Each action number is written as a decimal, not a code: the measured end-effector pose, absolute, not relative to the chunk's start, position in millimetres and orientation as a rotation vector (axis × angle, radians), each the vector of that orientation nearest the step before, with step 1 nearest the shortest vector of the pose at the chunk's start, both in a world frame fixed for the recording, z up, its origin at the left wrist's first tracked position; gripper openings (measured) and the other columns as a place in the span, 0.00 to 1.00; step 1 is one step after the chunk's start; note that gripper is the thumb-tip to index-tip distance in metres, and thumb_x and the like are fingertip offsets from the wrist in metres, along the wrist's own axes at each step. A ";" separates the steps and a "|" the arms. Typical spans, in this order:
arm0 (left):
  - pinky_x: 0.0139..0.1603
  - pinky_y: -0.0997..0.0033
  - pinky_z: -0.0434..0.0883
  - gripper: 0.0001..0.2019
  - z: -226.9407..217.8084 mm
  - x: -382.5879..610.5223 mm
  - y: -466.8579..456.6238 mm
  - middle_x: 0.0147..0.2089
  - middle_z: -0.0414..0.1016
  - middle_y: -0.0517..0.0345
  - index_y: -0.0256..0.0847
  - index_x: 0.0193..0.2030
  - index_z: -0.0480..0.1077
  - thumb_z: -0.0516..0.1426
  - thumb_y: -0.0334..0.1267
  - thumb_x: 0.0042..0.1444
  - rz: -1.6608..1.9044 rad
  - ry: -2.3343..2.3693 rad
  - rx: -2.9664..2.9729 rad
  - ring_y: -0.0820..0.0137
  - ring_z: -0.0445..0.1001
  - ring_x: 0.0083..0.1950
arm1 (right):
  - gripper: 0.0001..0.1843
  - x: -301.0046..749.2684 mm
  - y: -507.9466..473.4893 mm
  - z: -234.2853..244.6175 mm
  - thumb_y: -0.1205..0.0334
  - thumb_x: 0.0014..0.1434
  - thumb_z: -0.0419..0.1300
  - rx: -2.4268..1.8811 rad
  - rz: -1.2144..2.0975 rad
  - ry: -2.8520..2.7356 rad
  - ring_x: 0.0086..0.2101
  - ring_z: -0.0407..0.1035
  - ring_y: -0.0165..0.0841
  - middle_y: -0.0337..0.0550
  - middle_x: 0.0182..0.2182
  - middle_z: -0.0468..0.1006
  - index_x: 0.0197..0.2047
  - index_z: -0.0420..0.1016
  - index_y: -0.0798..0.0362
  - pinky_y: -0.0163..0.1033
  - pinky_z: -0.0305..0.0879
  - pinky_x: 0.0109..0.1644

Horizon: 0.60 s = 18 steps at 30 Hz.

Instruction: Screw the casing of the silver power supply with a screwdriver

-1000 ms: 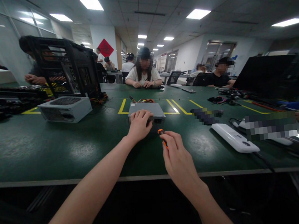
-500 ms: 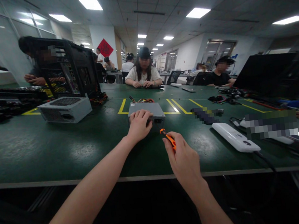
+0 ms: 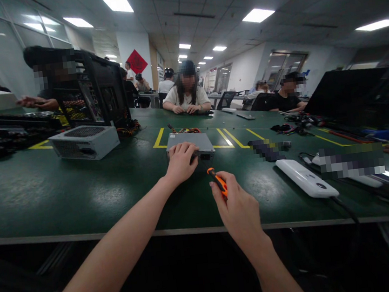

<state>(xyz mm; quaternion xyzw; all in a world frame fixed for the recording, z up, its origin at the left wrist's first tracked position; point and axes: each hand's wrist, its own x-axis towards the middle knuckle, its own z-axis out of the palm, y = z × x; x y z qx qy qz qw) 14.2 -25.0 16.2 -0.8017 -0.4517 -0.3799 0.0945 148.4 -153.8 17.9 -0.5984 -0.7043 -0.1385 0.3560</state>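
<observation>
While the left hand [image 3: 181, 162] lies over the power supply [image 3: 193, 139], its grip unclear, apparently bracing it mid-tabletop [image 3: 130, 172], back from the near edge, the right hand [image 3: 239, 205] pinches a screwdriver [image 3: 219, 182] between its fingers, seemingly for control.

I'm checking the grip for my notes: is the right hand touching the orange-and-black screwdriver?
Touching. The head view shows it: the right hand is wrapped around the screwdriver, its handle passing between thumb and fingers.
</observation>
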 end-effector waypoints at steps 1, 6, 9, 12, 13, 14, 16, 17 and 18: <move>0.52 0.60 0.54 0.13 16.1 14.2 -24.9 0.50 0.67 0.56 0.45 0.46 0.64 0.51 0.35 0.53 -1.127 -1.337 -2.375 0.64 0.61 0.52 | 0.16 147.5 -154.1 18.3 0.59 0.61 0.44 -1.518 -0.354 -1.831 0.32 0.72 0.36 0.50 0.38 0.74 0.48 0.61 0.56 0.35 0.64 0.26; 0.52 0.60 0.54 0.13 15.0 13.9 -23.3 0.50 0.66 0.56 0.45 0.47 0.64 0.51 0.35 0.53 -1.126 -1.333 -2.372 0.63 0.61 0.52 | 0.15 147.9 -152.1 16.1 0.57 0.62 0.43 -1.496 -0.409 -1.766 0.27 0.71 0.33 0.47 0.34 0.75 0.44 0.63 0.56 0.33 0.60 0.23; 0.51 0.60 0.54 0.13 14.1 13.7 -22.7 0.50 0.67 0.56 0.45 0.46 0.64 0.51 0.35 0.54 -1.124 -1.327 -2.361 0.63 0.61 0.52 | 0.17 150.6 -150.0 13.0 0.52 0.62 0.44 -1.529 -0.456 -1.705 0.23 0.71 0.32 0.42 0.28 0.76 0.42 0.65 0.55 0.33 0.56 0.22; 0.51 0.60 0.54 0.13 14.1 13.4 -23.0 0.50 0.67 0.56 0.45 0.47 0.64 0.51 0.35 0.54 -1.132 -1.314 -2.364 0.64 0.61 0.52 | 0.17 151.3 -149.0 10.9 0.52 0.62 0.44 -1.525 -0.463 -1.707 0.24 0.71 0.32 0.42 0.29 0.77 0.42 0.66 0.55 0.32 0.56 0.23; 0.51 0.60 0.54 0.13 14.3 13.3 -23.2 0.50 0.67 0.57 0.45 0.47 0.64 0.51 0.35 0.54 -1.129 -1.313 -2.369 0.64 0.61 0.52 | 0.17 151.1 -148.8 10.7 0.52 0.62 0.44 -1.525 -0.462 -1.708 0.24 0.71 0.32 0.43 0.29 0.77 0.42 0.66 0.55 0.32 0.56 0.23; 0.51 0.60 0.54 0.13 14.7 13.1 -23.5 0.50 0.67 0.57 0.45 0.47 0.64 0.51 0.35 0.54 -1.127 -1.316 -2.372 0.64 0.61 0.52 | 0.17 150.7 -148.8 10.7 0.52 0.62 0.44 -1.525 -0.457 -1.710 0.24 0.71 0.32 0.43 0.30 0.77 0.42 0.65 0.55 0.32 0.56 0.23; 0.51 0.60 0.54 0.13 15.4 12.6 -24.0 0.50 0.67 0.56 0.45 0.47 0.64 0.51 0.36 0.54 -1.118 -1.325 -2.373 0.63 0.61 0.52 | 0.17 150.3 -149.6 11.2 0.52 0.62 0.44 -1.520 -0.434 -1.717 0.25 0.72 0.33 0.44 0.31 0.77 0.42 0.65 0.55 0.32 0.56 0.23; 0.51 0.60 0.55 0.13 15.6 12.5 -24.1 0.50 0.67 0.56 0.45 0.47 0.64 0.52 0.36 0.54 -1.115 -1.329 -2.370 0.63 0.62 0.52 | 0.17 150.6 -150.3 11.6 0.53 0.62 0.44 -1.512 -0.415 -1.715 0.25 0.72 0.33 0.44 0.32 0.77 0.42 0.66 0.55 0.33 0.56 0.23; 0.51 0.60 0.55 0.13 15.6 12.4 -24.1 0.50 0.67 0.56 0.45 0.47 0.64 0.52 0.36 0.54 -1.114 -1.331 -2.366 0.63 0.62 0.51 | 0.17 151.5 -151.4 11.8 0.53 0.62 0.44 -1.503 -0.387 -1.705 0.26 0.72 0.33 0.44 0.32 0.77 0.42 0.66 0.55 0.33 0.57 0.24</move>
